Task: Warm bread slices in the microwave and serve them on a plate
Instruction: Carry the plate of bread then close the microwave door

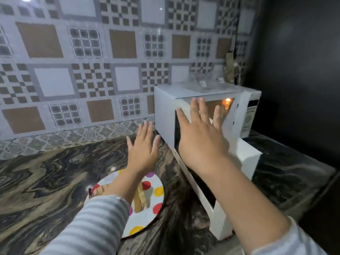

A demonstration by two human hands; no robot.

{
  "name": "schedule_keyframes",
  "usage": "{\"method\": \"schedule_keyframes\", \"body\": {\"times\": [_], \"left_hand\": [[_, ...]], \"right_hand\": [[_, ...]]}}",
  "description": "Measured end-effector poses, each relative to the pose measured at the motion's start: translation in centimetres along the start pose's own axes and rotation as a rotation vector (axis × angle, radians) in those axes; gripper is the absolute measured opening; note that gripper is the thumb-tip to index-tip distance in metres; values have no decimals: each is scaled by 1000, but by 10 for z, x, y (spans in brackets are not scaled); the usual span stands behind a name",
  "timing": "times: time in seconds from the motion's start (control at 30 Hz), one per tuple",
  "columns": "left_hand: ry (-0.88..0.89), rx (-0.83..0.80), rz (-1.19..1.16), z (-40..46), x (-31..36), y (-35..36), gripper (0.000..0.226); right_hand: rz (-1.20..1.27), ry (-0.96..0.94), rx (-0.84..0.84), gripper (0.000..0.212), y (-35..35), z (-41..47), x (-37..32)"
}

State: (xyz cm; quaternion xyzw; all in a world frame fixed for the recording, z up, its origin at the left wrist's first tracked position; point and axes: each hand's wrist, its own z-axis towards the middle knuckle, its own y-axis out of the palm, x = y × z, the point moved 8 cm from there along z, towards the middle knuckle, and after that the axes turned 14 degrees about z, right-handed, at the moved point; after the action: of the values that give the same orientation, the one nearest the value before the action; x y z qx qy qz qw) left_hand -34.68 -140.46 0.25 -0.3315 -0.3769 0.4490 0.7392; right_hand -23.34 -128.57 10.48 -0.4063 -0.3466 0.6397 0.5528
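Both hands' grip released: right hand (202,138) before microwave (165,107), left hand (142,150) above plate (152,214) w/ bread (140,197).

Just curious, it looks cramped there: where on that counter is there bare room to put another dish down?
The marbled counter lies bare left of the polka-dot plate, back to the tiled wall. It is crowded on the right: the plate with bread slices sits close to the open microwave door, and both arms reach over that strip.

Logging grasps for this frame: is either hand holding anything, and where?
Nothing is held. The left hand and right hand are both open, fingers spread.
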Motion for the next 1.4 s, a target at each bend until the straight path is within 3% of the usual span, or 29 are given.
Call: {"method": "schedule_keyframes", "body": {"times": [0.13, 0.33, 0.5, 0.67, 0.97, 1.13, 1.4], "left_hand": [[219, 5, -167, 19, 89, 3, 57], [238, 76, -313, 33, 140, 14, 52], [224, 156, -170, 41, 164, 28, 59], [167, 216, 60, 62, 200, 55, 62], [-132, 250, 277, 116, 244, 102, 65], [-238, 219, 341, 138, 252, 116, 62], [-359, 364, 355, 169, 256, 142, 65]], "right_hand": [[-203, 193, -56, 73, -19, -6, 44], [-196, 322, -110, 83, -13, -9, 100], [-150, 333, -102, 64, -14, -2, 165], [-145, 340, -71, 73, -12, 26, 248], [13, 150, -85, 87, 28, 133, 360], [50, 64, -149, 93, 49, 185, 384], [114, -95, -198, 95, 78, 250, 399]]}}
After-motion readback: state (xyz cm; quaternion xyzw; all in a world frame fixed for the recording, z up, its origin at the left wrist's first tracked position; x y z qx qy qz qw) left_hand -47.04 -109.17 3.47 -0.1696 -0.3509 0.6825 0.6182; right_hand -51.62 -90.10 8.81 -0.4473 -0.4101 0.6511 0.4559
